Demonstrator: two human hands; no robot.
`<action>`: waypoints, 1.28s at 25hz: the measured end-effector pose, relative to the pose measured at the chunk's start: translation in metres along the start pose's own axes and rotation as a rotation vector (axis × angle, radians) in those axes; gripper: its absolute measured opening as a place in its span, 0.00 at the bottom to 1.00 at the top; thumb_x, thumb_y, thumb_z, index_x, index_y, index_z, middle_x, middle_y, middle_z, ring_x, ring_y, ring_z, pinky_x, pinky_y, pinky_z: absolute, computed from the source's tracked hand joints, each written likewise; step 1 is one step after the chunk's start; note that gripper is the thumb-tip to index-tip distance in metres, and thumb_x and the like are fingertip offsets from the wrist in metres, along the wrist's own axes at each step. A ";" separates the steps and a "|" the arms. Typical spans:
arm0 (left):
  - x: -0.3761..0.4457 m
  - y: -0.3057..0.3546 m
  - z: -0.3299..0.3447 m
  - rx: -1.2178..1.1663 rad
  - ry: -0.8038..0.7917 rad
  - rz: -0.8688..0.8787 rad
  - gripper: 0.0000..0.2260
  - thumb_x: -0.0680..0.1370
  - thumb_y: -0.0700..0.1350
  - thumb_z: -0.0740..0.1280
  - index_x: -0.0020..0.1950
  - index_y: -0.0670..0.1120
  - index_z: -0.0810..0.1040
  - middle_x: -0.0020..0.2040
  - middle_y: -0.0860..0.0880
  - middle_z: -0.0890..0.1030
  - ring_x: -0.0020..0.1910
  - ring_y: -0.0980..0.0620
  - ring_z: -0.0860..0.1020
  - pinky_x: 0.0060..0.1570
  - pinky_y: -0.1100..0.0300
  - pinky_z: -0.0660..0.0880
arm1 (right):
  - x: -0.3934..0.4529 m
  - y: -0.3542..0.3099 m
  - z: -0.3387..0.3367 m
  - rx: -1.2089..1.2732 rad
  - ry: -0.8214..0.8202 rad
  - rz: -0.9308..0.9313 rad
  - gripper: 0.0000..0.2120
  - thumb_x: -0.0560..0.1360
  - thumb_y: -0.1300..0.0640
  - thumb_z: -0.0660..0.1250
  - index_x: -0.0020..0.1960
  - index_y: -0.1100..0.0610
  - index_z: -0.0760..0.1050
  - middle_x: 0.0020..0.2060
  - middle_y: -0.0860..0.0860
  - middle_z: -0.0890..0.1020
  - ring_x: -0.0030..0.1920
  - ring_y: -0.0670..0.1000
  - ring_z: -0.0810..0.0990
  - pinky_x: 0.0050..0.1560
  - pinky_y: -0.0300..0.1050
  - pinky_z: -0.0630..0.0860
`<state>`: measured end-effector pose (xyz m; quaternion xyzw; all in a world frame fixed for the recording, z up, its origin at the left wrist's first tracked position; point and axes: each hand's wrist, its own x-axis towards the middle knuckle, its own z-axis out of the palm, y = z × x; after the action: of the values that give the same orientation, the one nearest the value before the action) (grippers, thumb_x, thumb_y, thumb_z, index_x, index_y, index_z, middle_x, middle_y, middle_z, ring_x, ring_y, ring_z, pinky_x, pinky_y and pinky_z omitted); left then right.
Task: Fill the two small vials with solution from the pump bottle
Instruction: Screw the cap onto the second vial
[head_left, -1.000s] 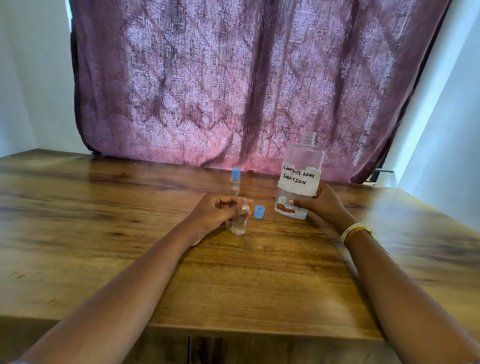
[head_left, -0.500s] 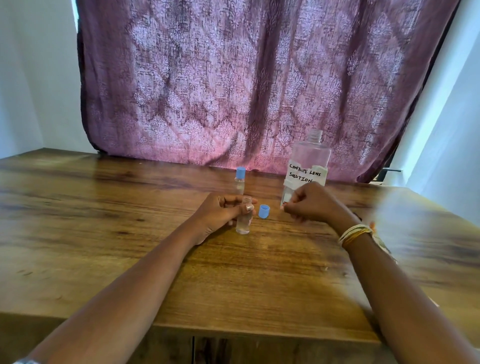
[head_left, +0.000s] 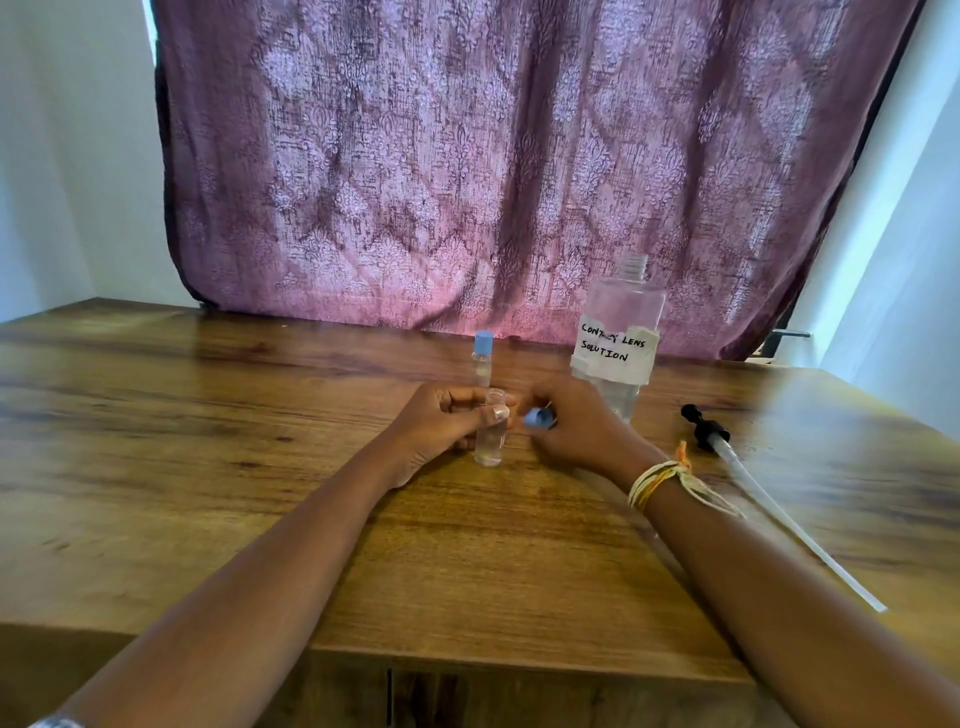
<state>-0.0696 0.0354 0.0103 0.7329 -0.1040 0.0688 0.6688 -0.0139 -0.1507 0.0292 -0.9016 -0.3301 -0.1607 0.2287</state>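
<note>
the wooden surface (head_left: 218, 467) runs wide and bare to the left of the hands and in front of them down to its near edge, where both forearms cross it. at the far edge it meets a purple curtain (head_left: 467, 171). on the right side the room is narrower: the pump head with its long tube (head_left: 769, 499) lies flat there, slanting toward the near right.

the left hand (head_left: 441, 426) has its fingers wrapped around an open vial (head_left: 490, 434), which stands upright on the surface and holds clear liquid; the level is hard to read through the fingers. the right hand (head_left: 576, 426), just beside it, pinches a blue cap (head_left: 537, 417) between fingertips, close to the vial's mouth but apart from it. just behind the left hand stands the second vial (head_left: 482, 361), upright, with a blue cap on; its lower part is hidden by the hand and its contents cannot be made out. the large clear bottle (head_left: 618, 338), labelled "contact lens solution", stands uncapped behind the right hand, its base hidden; liquid shows low in it. a thread bracelet (head_left: 660, 480) sits on the right wrist.
</note>
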 end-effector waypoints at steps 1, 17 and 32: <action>-0.001 0.000 0.000 0.000 -0.006 0.001 0.14 0.69 0.48 0.74 0.54 0.49 0.85 0.49 0.45 0.87 0.52 0.44 0.84 0.54 0.48 0.79 | 0.000 -0.002 -0.005 0.139 0.076 0.041 0.08 0.69 0.66 0.71 0.47 0.58 0.80 0.36 0.45 0.75 0.38 0.46 0.74 0.35 0.34 0.69; 0.001 -0.003 -0.004 0.077 -0.037 0.015 0.09 0.69 0.41 0.77 0.47 0.52 0.87 0.47 0.45 0.88 0.50 0.46 0.85 0.59 0.44 0.79 | -0.008 -0.035 -0.016 0.814 0.192 0.007 0.12 0.67 0.69 0.76 0.43 0.57 0.76 0.42 0.55 0.83 0.43 0.52 0.84 0.49 0.45 0.82; 0.001 -0.004 -0.005 0.175 -0.042 0.084 0.08 0.70 0.38 0.76 0.44 0.51 0.87 0.41 0.51 0.88 0.42 0.56 0.85 0.46 0.60 0.80 | -0.009 -0.040 -0.003 0.621 0.089 0.121 0.28 0.65 0.52 0.80 0.61 0.56 0.74 0.52 0.51 0.83 0.52 0.45 0.81 0.52 0.42 0.78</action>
<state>-0.0672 0.0405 0.0071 0.7847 -0.1424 0.0901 0.5965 -0.0478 -0.1299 0.0399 -0.7989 -0.2988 -0.0777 0.5162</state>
